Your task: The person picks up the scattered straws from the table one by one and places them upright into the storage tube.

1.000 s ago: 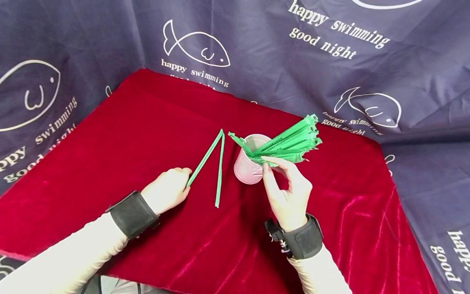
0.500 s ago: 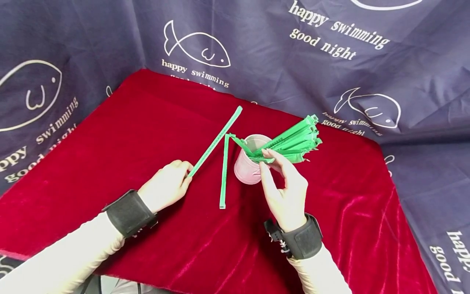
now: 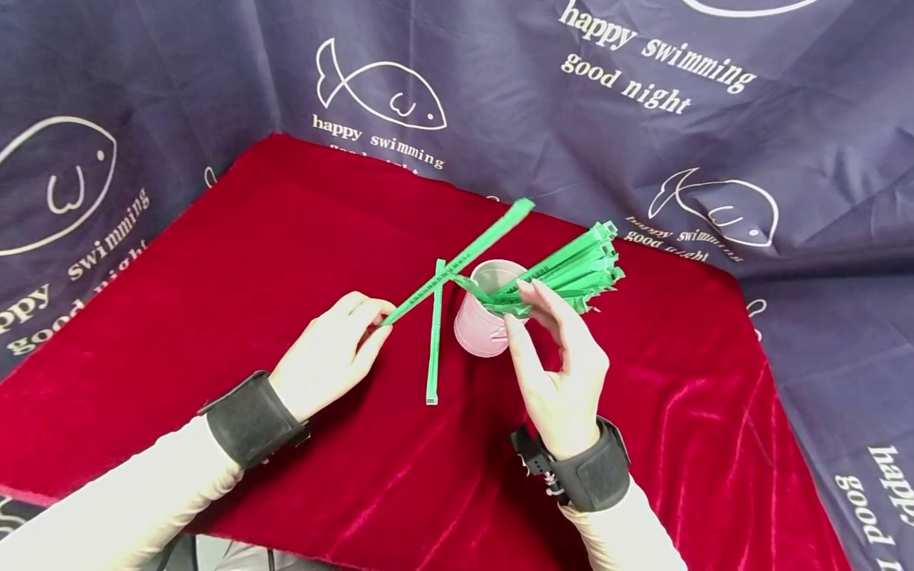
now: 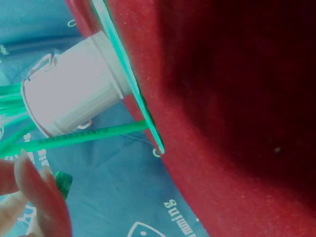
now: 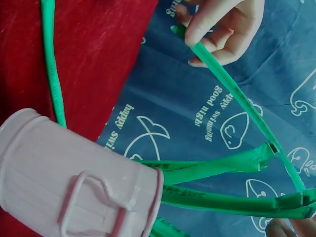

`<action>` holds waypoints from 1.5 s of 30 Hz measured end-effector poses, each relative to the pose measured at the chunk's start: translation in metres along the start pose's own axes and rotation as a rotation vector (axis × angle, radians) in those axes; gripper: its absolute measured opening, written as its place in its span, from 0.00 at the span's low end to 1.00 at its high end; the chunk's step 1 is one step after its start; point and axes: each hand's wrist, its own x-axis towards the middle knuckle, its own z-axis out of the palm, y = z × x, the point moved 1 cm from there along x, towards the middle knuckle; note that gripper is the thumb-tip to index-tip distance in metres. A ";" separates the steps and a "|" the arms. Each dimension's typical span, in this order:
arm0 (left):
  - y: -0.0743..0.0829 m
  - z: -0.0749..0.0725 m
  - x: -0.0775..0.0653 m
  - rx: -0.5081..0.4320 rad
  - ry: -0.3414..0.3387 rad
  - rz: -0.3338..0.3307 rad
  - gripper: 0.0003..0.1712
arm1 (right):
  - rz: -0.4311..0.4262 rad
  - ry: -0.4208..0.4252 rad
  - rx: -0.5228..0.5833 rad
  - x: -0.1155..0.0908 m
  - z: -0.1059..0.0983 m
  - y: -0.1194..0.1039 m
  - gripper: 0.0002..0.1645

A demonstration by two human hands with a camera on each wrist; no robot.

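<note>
A green paper-wrapped straw (image 3: 457, 262) is pinched near its lower end by my left hand (image 3: 332, 353). It slants up to the right, crossing a second straw in the head view. That second wrapped straw (image 3: 435, 341) lies on the red cloth, left of a small pink bucket (image 3: 481, 329). A bundle of similar straws (image 3: 581, 258) leans out of the bucket to the right, and one leans left. At the front rim, my right hand (image 3: 560, 369) has thumb and index finger apart beside the bundle. Straws partly cover its fingertips (image 5: 303, 226) in the right wrist view.
Red velvet cloth (image 3: 321, 214) covers the table, with creases at the right. A blue curtain (image 3: 500, 103) with fish drawings and lettering hangs behind and around it. A wire handle (image 5: 94, 200) shows on the bucket's side.
My left hand has moved slightly right and up, swinging its straw toward the bucket. The second straw has shifted slightly right. My right thumb and index finger have spread farther apart.
</note>
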 end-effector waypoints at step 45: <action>0.024 0.041 -0.018 0.224 -0.272 0.378 0.21 | -0.232 0.580 0.472 0.010 -0.021 -0.026 0.15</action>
